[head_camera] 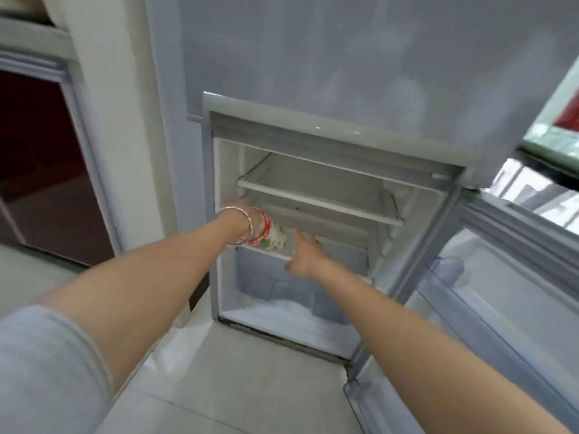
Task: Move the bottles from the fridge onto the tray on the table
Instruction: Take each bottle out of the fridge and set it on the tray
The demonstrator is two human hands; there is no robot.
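The fridge [338, 126] stands in front of me with its lower compartment open. My left hand [240, 218], with bangles at the wrist, reaches onto the middle shelf at the left and is closed around a clear bottle [276, 240] with a red label band. The bottle is tilted and its far end is blurred. My right hand [305, 256] is stretched into the same shelf just right of the bottle, fingers apart and holding nothing. The tray and the table are out of view.
An empty glass shelf [316, 198] sits above the hands, and a clear drawer [282, 289] sits below them. The open fridge door [507, 277] swings out on the right. A dark red cabinet [47, 170] stands at the left, and pale floor tiles [238, 371] lie below.
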